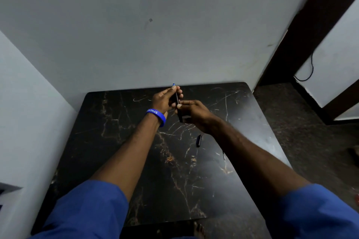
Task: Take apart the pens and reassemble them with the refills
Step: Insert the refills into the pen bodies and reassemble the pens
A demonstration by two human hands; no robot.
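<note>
Grey walls are boxing in a black marble-patterned table (120,141). Above its far edge, the left hand (165,100) is pinching a thin blue-tipped refill (175,93), its long axis running away from the person and lining up with the dark pen barrel (180,116) that the right hand (196,115) is gripping just nearer. Both arms are stretching forward. A loose cap (199,140) is lying on the table under the right wrist.

Both hands, the left hand (165,100) and the right hand (191,111), are meeting on a dark pen (177,101) above the far part of the marble table (120,141). Just beyond the grip a wall (155,35) is closing off the way forward. Nearer than the grip, a pen cap (199,140) and a thin refill (224,155) are lying under the right forearm; left of the grip the tabletop is lying bare.
</note>
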